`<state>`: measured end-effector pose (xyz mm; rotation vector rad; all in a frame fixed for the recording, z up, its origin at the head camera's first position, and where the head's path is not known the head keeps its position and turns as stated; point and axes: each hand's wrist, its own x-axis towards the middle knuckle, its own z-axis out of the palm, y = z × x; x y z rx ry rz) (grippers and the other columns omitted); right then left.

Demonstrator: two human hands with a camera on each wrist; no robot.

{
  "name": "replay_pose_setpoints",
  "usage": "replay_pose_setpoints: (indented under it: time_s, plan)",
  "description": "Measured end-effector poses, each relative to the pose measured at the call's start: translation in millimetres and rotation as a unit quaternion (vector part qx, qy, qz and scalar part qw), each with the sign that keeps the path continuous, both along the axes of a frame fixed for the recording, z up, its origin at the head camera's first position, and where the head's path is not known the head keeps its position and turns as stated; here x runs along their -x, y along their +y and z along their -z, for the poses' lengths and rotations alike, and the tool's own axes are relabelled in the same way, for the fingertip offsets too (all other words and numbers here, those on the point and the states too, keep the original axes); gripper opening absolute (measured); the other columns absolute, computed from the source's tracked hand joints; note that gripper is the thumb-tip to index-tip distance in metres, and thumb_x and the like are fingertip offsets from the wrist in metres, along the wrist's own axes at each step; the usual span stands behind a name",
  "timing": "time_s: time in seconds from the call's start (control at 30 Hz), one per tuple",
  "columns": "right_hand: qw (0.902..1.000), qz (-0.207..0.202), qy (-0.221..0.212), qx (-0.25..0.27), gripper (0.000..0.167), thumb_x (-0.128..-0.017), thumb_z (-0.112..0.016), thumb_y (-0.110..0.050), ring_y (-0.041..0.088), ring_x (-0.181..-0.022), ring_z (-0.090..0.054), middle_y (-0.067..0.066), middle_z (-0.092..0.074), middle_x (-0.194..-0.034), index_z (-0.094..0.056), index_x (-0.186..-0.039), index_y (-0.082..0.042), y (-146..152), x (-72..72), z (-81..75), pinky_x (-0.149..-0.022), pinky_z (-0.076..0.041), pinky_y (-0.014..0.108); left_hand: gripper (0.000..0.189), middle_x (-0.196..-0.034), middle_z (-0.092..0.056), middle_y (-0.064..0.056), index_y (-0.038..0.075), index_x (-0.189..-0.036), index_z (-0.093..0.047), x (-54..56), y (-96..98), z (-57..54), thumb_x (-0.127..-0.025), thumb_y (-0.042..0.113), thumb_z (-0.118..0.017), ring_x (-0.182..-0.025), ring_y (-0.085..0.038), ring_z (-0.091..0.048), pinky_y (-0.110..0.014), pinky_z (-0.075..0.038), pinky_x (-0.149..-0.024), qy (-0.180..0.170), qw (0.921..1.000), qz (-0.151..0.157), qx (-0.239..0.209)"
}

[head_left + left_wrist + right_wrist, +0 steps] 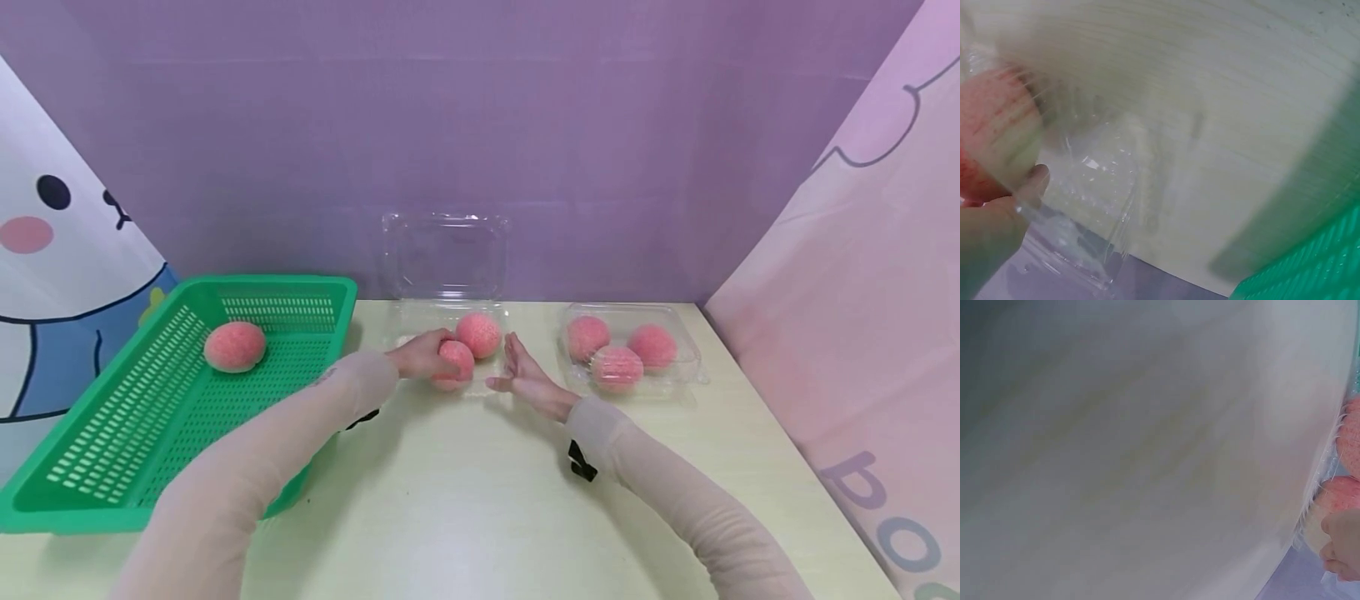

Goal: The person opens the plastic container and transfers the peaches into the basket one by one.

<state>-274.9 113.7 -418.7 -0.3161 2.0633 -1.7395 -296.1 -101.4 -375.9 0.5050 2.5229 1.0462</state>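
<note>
In the head view my left hand [424,357] grips a fuzzy pink peach [454,363] at the front left of an open clear plastic clamshell box [491,385]. A second peach [478,335] sits right behind it in the box. The left wrist view shows the thumb against the gripped peach [999,131], with clear plastic beside it. My right hand [534,385] is at the box's right side, fingers straight and thumb spread, holding nothing. A pale sleeve-like surface [1135,450] blocks most of the right wrist view; part of a peach [1350,437] shows at its right edge.
A green plastic basket [343,321] stands on the left with one peach [235,347] inside. On the right, another clear box [686,337] holds three peaches. The raised lid [450,254] leans near the purple back wall [480,125].
</note>
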Motion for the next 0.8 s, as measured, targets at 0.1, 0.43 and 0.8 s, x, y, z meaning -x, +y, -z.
replay_pose_setpoints:
  time_s: [0.1,0.43,0.8]
  plan:
    - [1.0000,-0.001,-0.001,0.000,0.099,-0.085,-0.060,-0.007,0.019,-0.142,0.007,-0.001,0.014,-0.154,0.018,-0.145,-0.014,0,-0.1,0.1,-0.115,-0.004,0.039,0.063,-0.122,-0.055,-0.014,0.001,-0.129,-0.044,2.0,5.0,4.5,-0.075,0.019,-0.071,-0.113,-0.027,-0.051,-0.041,-0.040,-0.099,-0.019,0.9996,-0.019,-0.007]
    - [1.0000,0.002,-0.004,-0.005,0.100,-0.084,-0.061,-0.009,0.020,-0.142,0.003,-0.004,0.013,-0.154,0.017,-0.145,-0.014,0,1.3,0.9,-0.115,-0.007,0.039,0.070,-0.123,-0.055,-0.014,0.000,-0.129,-0.044,5.8,7.2,11.5,-0.070,0.021,-0.075,-0.112,-0.027,-0.052,-0.039,-0.041,-0.098,0.002,0.9986,-0.052,0.013]
    - [0.9999,-0.005,-0.006,-0.012,0.099,-0.086,-0.060,-0.011,0.019,-0.142,0.004,-0.005,0.015,-0.153,0.019,-0.144,-0.017,1,1.5,0.6,-0.115,-0.006,0.040,0.074,-0.123,-0.055,-0.011,0.005,-0.128,-0.045,11.2,4.3,20.2,-0.067,0.029,-0.078,-0.113,-0.026,-0.051,-0.040,-0.041,-0.098,-0.006,0.9961,-0.081,0.033]
